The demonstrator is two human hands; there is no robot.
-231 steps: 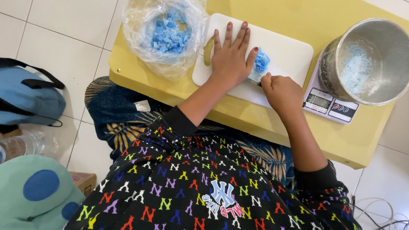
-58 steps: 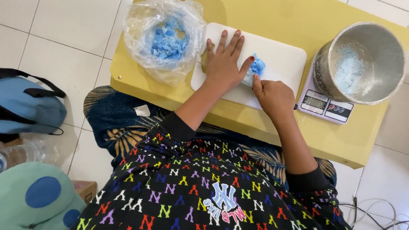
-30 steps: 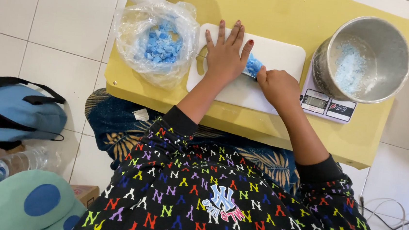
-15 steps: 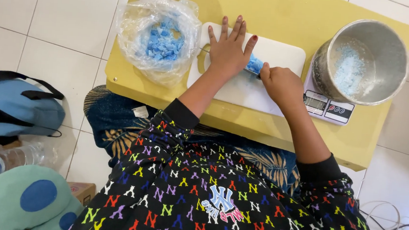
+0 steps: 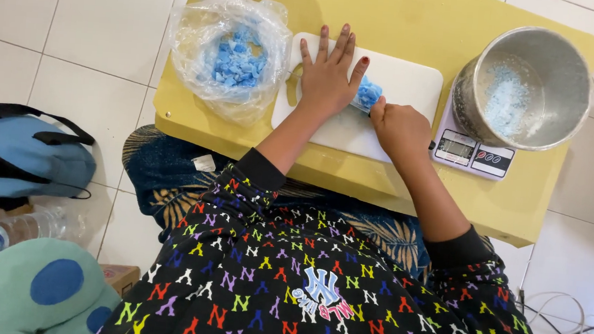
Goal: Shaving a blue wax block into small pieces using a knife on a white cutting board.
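Left hand point(image 5: 326, 77): lying flat with fingers spread, pressing down on the blue block point(image 5: 368, 93) and the board point(image 5: 402, 83).
Right hand point(image 5: 400, 128): curling into a fist just beside the block, seemingly gripping a tool; the tool itself is hidden, so I cannot tell what it is.
Blue block: sitting on the white board, mid-counter point(image 5: 394, 12), half covered by the left palm.
Handling: judging by the crumbs, it is looking brittle and crumbly, light, likely to shed chips; best steadied from above with a flat palm.
Bag point(image 5: 231, 59): lying open left of the board, holding blue chips.
Pot point(image 5: 529, 86): standing on the scale point(image 5: 471, 152), dusted with pale blue powder.
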